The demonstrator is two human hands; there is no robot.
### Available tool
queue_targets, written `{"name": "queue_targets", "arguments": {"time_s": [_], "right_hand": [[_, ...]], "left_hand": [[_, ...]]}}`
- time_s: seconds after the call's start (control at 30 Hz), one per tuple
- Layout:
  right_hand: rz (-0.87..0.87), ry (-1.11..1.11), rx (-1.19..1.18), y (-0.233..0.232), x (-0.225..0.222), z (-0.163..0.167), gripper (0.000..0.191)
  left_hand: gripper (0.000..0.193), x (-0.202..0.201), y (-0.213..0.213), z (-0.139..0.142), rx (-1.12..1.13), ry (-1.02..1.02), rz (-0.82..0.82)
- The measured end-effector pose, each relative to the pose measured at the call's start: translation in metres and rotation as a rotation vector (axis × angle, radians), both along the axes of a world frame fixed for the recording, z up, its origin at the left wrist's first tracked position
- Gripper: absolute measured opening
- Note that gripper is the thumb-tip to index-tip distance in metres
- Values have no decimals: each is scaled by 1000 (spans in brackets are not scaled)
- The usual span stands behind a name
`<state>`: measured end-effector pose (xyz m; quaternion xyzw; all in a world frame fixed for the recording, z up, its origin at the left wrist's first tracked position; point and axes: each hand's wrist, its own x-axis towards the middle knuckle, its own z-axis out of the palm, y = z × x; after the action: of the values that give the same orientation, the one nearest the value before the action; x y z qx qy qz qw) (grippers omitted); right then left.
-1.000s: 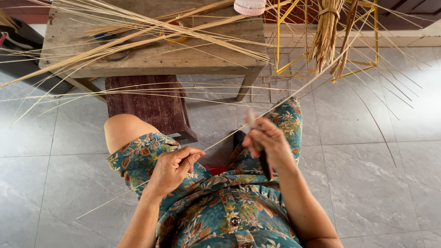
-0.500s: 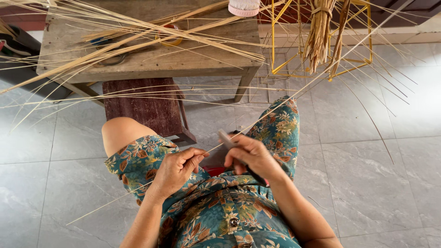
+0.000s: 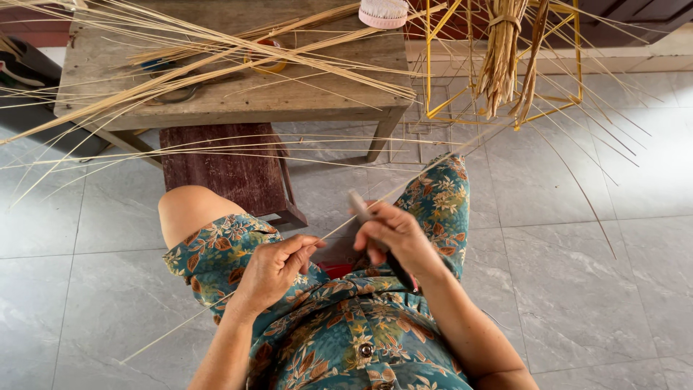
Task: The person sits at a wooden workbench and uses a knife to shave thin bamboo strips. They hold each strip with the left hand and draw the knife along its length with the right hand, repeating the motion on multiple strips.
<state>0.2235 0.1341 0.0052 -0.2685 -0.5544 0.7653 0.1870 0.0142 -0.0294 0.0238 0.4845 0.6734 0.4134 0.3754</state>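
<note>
1. My left hand [image 3: 273, 266] pinches a thin straw strip [image 3: 433, 162] over my lap.
2. My right hand [image 3: 395, 235] is closed around a knife [image 3: 375, 235], its blade touching the strip.
3. The strip runs diagonally, from the floor at lower left towards the yellow wire frame [image 3: 505, 108].
4. More straws lie on the wooden table [image 3: 238, 101] ahead.

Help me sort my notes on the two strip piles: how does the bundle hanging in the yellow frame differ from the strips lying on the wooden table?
The hanging bundle is tied tight and hangs upright; the strips on the table lie loose, nearly flat, fanned out past the table's edges. The bundle looks short and thick; the table strips are long and thin. Both are pale straw colour.
</note>
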Motion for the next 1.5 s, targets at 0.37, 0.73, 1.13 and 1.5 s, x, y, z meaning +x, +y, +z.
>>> {"name": "queue_targets", "arguments": {"time_s": [0.37,0.73,1.13,1.5], "right_hand": [[-339,215,73,44,33,17,29],[-104,90,5,10,7,-6,22],[-191,-16,130,20,13,11,30],[-320,137,11,39,20,-1,31]], "left_hand": [[19,-4,1,1,-37,-30,21],[19,2,8,7,15,13,11],[19,-4,7,-1,-15,-42,15],[19,-8,-1,2,48,-66,32]]}}
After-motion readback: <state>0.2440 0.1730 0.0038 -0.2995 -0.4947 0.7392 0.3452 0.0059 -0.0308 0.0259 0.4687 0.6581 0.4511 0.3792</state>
